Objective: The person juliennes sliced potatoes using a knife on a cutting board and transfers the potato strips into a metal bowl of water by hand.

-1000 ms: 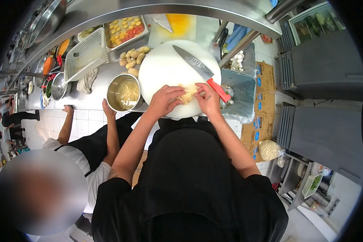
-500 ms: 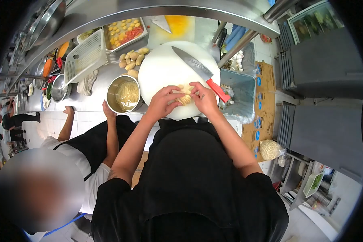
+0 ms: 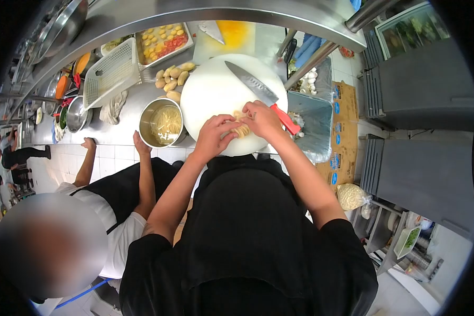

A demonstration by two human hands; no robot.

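Observation:
On the round white cutting board [image 3: 208,84] lies a small stack of pale yellow potato slices [image 3: 243,131], partly covered by my fingers. My left hand [image 3: 214,138] grips the stack from the left, fingers curled with the thumb on the near side. From the right, my right hand [image 3: 262,121] has its fingers closed over the far and right part of the slices. A chef's knife [image 3: 251,81] with a red handle rests on the board, its handle just beyond my right hand. Left of the board stands a steel pot [image 3: 142,124] holding pale strips in liquid.
Several whole potatoes [image 3: 171,78] lie beyond the pot. A white perforated basket [image 3: 110,73] and a tray of cut yellow and red pieces [image 3: 162,45] stand farther left. Lined bins [image 3: 312,124] are at right. Another person's hand [image 3: 141,143] is near the pot.
My right hand has shifted up and slightly left, now lying farther over the slices. My left hand stays almost in place on the stack. The knife and pot have not moved.

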